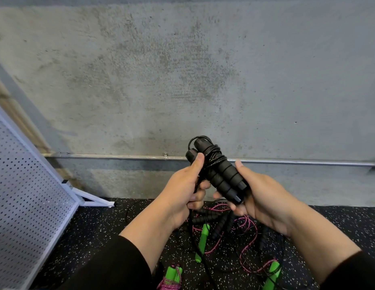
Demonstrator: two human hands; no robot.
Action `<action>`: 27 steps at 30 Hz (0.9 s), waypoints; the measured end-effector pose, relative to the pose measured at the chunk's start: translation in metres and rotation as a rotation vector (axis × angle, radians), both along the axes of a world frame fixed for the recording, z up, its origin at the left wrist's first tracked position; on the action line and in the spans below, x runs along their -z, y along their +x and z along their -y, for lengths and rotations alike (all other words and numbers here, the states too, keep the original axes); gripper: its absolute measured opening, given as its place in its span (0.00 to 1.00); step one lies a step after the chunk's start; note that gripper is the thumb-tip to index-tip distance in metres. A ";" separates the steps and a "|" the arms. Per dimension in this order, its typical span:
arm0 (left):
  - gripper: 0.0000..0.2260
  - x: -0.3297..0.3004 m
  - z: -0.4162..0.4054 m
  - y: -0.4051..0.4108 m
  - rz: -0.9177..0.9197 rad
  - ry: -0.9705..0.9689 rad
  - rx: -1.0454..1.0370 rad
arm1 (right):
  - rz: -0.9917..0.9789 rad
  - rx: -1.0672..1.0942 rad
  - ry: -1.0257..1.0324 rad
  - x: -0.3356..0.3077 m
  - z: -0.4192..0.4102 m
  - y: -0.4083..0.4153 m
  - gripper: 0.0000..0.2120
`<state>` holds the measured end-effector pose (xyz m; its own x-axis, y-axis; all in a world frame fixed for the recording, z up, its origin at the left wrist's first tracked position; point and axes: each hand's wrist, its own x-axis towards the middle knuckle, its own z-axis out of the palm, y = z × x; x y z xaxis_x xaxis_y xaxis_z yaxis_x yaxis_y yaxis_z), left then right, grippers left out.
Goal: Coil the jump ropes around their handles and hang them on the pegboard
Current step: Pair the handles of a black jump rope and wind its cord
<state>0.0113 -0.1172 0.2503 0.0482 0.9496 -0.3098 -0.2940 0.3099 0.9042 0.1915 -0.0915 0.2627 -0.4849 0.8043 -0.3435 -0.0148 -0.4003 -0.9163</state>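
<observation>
Two black foam handles (223,174) of one jump rope lie side by side in front of me, with thin black cord (212,152) wound around their upper ends. My right hand (257,197) grips the lower ends of the handles. My left hand (182,189) holds the loose black cord, thumb pressed against the handles' upper part; the cord trails down to the floor. The white pegboard (25,195) leans at the left. More ropes lie below: green handles (203,239), black handles (220,222) and pink cord (247,245).
A grey concrete wall (182,80) fills the view ahead, with a metal pipe (119,156) running along its base. The floor is black speckled rubber (98,231). A coiled green-handled pink rope (173,276) lies at the bottom edge.
</observation>
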 end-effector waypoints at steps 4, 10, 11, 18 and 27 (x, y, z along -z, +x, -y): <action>0.20 -0.001 -0.001 0.000 -0.012 0.006 0.002 | -0.039 -0.017 0.013 0.002 -0.001 0.000 0.26; 0.27 -0.001 -0.002 -0.003 -0.061 -0.020 0.011 | 0.036 0.116 0.201 0.006 -0.005 0.003 0.15; 0.28 -0.001 -0.002 -0.003 -0.083 -0.037 0.012 | 0.075 0.149 0.254 0.006 -0.006 0.003 0.13; 0.35 -0.001 -0.001 0.001 -0.135 -0.111 0.057 | 0.390 0.275 0.584 0.009 -0.014 0.006 0.08; 0.31 0.004 -0.001 0.003 -0.160 -0.125 -0.003 | 0.839 0.196 0.872 0.017 -0.013 0.005 0.32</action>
<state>0.0143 -0.1163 0.2460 -0.0137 0.9032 -0.4291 -0.1504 0.4224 0.8939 0.1962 -0.0785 0.2453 -0.2176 0.9556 0.1988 0.7182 0.2947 -0.6303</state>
